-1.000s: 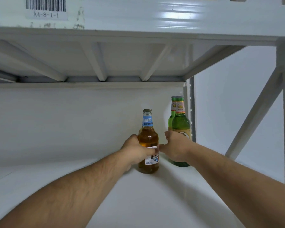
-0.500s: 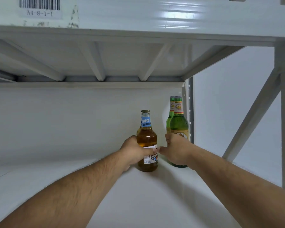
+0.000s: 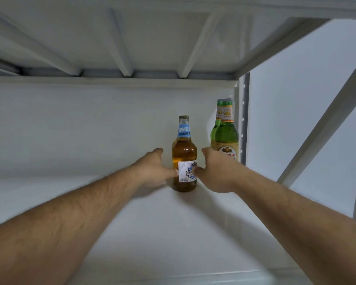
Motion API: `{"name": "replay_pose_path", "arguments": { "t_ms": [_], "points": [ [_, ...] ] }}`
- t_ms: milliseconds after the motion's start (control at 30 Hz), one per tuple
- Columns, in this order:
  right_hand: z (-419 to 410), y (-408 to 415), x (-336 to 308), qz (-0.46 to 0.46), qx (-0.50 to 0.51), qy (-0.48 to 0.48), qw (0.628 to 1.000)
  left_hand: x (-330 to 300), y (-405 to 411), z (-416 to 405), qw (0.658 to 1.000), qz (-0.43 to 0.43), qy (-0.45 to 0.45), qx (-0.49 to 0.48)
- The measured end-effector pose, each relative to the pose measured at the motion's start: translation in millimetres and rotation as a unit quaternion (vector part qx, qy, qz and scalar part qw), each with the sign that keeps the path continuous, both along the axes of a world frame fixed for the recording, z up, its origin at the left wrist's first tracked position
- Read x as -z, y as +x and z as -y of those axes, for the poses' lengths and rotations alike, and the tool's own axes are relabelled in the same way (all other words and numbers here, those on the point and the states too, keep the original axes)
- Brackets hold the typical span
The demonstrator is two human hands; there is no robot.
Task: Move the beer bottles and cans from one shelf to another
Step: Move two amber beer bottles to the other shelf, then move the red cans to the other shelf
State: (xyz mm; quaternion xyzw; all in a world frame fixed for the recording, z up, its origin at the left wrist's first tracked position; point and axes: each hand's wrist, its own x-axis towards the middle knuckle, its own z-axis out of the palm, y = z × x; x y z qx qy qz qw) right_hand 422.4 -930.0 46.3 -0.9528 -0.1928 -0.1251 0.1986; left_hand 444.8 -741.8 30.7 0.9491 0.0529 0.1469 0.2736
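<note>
The amber glass beer bottle with the blue neck label (image 3: pixel 184 155) stands upright on the white metal shelf (image 3: pixel 152 233) — my left hand (image 3: pixel 152 171) and right hand (image 3: pixel 214 171) flank it, thumbs on its label, fingers loosely spread, not clasping. Two green glass bottles (image 3: pixel 226 132) stand just right of it.

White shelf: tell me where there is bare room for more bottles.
The white shelf is bare left of the amber glass bottle, out to the frame's left edge, and in front between the forearms. It is crowded at the right rear corner, where two green glass bottles stand by the upright post.
</note>
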Motion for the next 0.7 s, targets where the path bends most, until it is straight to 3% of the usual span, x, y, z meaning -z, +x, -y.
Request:
{"name": "replay_pose_path", "arguments": {
  "t_ms": [100,167,367,700],
  "points": [
    [-2.9,-8.6,2.1,0.026,-0.023,-0.065,0.997,2.7,-27.8,-14.3,0.99,-0.015,0.133,-0.036],
    [-9.4,-16.3,4.2,0.048,-0.038,-0.112,0.992,5.6,-45.6,-24.8,0.984,-0.02,0.167,-0.052],
    [-59.2,-58.3,2.3,0.078,-0.081,-0.162,0.98,3.6,-116.4,-58.4,0.977,-0.011,0.199,-0.076],
    [-215.6,-178.8,1.7,0.071,-0.177,-0.125,0.974,7.6,-294.4,-186.0,0.97,-0.017,0.177,-0.164]
  ]
}}
